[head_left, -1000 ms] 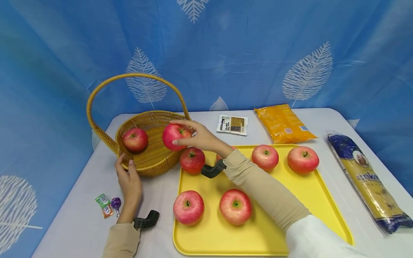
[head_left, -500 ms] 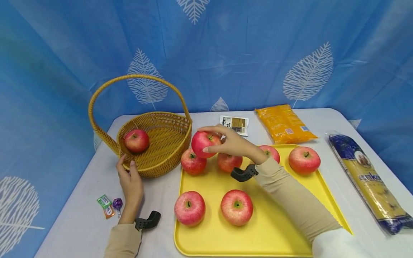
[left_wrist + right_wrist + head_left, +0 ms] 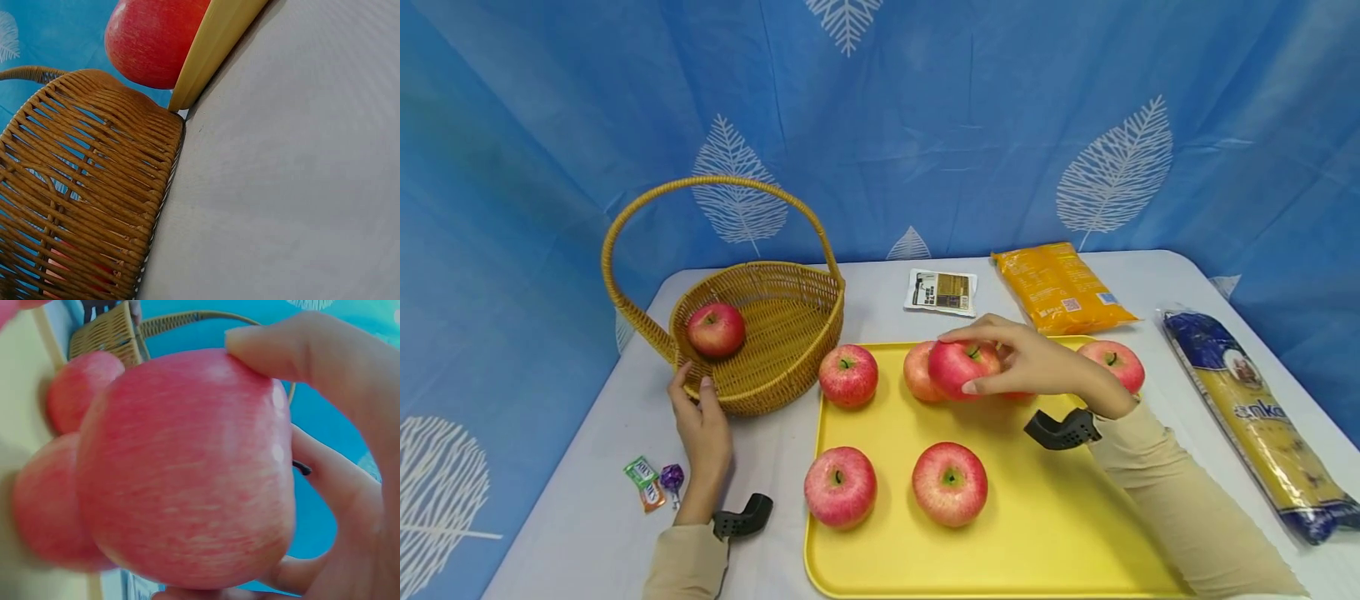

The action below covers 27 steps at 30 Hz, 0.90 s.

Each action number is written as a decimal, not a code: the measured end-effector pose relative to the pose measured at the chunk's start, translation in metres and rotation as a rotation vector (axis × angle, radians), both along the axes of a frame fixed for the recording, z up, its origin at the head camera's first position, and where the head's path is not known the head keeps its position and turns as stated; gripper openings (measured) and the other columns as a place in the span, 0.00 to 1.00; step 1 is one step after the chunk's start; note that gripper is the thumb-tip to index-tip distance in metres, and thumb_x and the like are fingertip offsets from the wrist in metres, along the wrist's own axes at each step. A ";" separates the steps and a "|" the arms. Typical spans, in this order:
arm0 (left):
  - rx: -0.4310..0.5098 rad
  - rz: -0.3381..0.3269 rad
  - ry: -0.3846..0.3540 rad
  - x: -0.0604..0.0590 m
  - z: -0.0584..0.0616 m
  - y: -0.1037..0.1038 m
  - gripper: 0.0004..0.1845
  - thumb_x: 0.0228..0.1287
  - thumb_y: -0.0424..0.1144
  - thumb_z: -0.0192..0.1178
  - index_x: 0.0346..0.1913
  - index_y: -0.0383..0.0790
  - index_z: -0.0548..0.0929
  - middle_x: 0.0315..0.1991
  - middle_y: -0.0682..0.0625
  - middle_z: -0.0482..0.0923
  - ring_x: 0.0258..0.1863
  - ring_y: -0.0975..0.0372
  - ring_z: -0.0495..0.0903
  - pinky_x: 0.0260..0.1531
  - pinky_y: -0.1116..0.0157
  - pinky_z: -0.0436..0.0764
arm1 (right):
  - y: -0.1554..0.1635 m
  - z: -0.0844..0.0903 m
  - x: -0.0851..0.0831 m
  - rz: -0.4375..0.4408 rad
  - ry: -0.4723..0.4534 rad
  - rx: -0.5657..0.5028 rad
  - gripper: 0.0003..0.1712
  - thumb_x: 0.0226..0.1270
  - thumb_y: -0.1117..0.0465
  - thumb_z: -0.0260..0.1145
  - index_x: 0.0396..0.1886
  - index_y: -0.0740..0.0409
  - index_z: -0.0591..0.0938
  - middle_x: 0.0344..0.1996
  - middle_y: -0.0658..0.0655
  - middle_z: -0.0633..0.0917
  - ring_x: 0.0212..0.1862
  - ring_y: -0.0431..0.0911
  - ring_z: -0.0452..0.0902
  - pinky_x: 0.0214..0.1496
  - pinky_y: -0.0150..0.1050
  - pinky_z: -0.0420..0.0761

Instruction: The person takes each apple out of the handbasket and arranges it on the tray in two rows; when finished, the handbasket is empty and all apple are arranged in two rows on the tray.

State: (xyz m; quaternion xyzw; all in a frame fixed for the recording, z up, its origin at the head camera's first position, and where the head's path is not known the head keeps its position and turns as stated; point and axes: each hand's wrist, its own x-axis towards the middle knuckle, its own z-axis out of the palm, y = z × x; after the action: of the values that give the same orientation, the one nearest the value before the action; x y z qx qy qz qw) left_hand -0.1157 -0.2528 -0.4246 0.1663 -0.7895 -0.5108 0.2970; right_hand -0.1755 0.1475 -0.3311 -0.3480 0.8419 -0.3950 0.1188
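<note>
My right hand (image 3: 1026, 360) grips a red apple (image 3: 961, 367) between thumb and fingers, above the back of the yellow tray (image 3: 1045, 533). In the right wrist view that apple (image 3: 187, 469) fills the middle, with its stem pointing right. My left hand (image 3: 702, 429) holds the near-left rim of the wicker basket (image 3: 775, 392). Inside the basket, at its left, lies one apple (image 3: 717, 329). Several apples rest on the tray, among them a front-left apple (image 3: 840, 487) and a front-middle apple (image 3: 950, 484). The left wrist view shows the basket's woven side (image 3: 87, 187); the left fingers are out of sight there.
An orange bag (image 3: 1060, 287) and a small white packet (image 3: 941, 292) lie behind the tray. A long blue-and-yellow packet (image 3: 1255, 417) lies to the right. Small candy wrappers (image 3: 644, 483) and a purple lollipop (image 3: 672, 477) sit near my left wrist. A blue curtain (image 3: 925, 125) hangs behind.
My right hand has carried the apple from over the basket rightward across the tray's back row. My left hand has stayed at the basket's rim.
</note>
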 end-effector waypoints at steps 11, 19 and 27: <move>0.006 0.003 0.001 0.002 0.002 0.002 0.22 0.70 0.45 0.39 0.64 0.41 0.59 0.69 0.47 0.55 0.68 0.57 0.54 0.67 0.56 0.53 | 0.048 -0.016 0.040 0.020 0.054 0.090 0.30 0.51 0.52 0.69 0.57 0.37 0.73 0.56 0.41 0.73 0.59 0.42 0.62 0.54 0.38 0.73; 0.002 -0.011 -0.001 0.000 0.001 0.002 0.23 0.70 0.46 0.39 0.64 0.42 0.58 0.69 0.47 0.54 0.69 0.57 0.52 0.67 0.55 0.52 | 0.067 -0.021 0.063 -0.003 0.122 0.161 0.29 0.49 0.47 0.70 0.54 0.35 0.75 0.49 0.40 0.75 0.50 0.32 0.66 0.48 0.32 0.75; -0.010 -0.004 -0.007 0.002 0.000 0.001 0.23 0.71 0.46 0.38 0.65 0.42 0.58 0.69 0.47 0.53 0.69 0.57 0.52 0.67 0.54 0.52 | 0.078 -0.031 0.085 -0.024 0.117 0.230 0.29 0.48 0.43 0.69 0.54 0.35 0.74 0.43 0.40 0.72 0.42 0.30 0.69 0.42 0.29 0.75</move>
State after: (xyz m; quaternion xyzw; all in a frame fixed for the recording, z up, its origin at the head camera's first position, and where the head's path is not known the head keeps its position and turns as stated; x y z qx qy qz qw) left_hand -0.1138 -0.2514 -0.4245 0.1651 -0.7933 -0.5068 0.2942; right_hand -0.0907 0.2251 -0.3622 -0.3442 0.8913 -0.2762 0.1040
